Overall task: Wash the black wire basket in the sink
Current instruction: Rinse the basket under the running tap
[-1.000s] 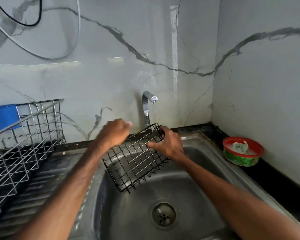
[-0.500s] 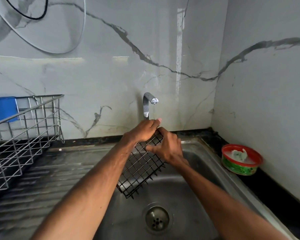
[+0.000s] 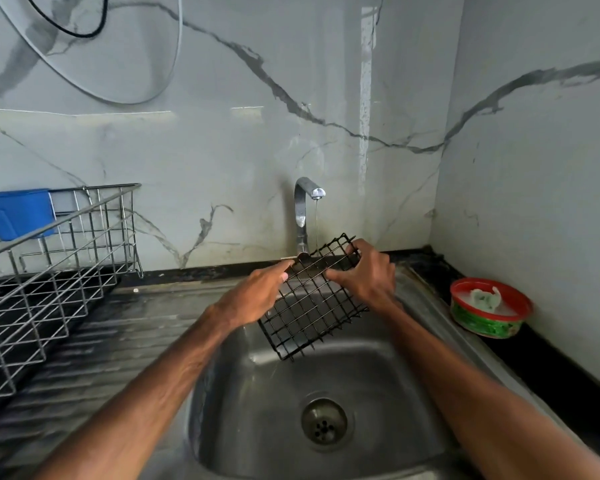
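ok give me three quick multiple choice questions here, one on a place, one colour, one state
1. Where is the red-rimmed tub? A) on the counter right of the sink B) in the basin C) hung on the wall
2. What colour is the container at the dish rack's far end? A) yellow B) blue C) white
3. The tap is: A) off B) out of view C) running a thin stream

Answers: 1 A, it sits on the dark counter. 2 B, it is plainly blue. 3 C, a thin stream falls toward the black wire basket.
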The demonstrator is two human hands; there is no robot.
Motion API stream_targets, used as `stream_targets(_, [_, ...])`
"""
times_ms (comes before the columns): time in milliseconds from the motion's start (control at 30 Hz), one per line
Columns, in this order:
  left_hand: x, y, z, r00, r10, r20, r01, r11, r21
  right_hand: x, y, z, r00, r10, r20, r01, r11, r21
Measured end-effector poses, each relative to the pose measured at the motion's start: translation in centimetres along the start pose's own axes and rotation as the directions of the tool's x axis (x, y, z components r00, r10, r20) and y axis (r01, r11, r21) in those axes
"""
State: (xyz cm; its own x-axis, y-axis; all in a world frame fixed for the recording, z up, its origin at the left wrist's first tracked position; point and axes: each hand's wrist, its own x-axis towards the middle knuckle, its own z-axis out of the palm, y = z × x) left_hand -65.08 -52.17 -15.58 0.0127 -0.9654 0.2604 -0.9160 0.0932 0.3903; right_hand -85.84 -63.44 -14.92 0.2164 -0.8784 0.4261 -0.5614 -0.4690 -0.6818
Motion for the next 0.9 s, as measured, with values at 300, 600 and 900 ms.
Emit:
stream_targets(300, [5.8, 4.2, 1.5, 0.998, 0.019, -0.059, -0.02, 0.999, -0.024, -0.2, -0.1, 0.8, 0.995, -0.094, 0.028, 0.095, 0.995, -0.036])
stream_targets(600, [0.8, 2.2, 0.7, 0.999, 0.001, -0.048, 0.0, 1.0, 0.019, 0.5, 1.5, -0.3, 1.0, -0.005, 0.01, 0.004, 1.0, 0.027])
stream_targets(900, [-4.7, -1.8, 1.1, 0.962, -0.17, -0.215, 0.142, 0.98, -0.14, 0.8, 2.3, -0.3, 1.0, 0.004, -0.014, -0.003, 0.998, 0.061])
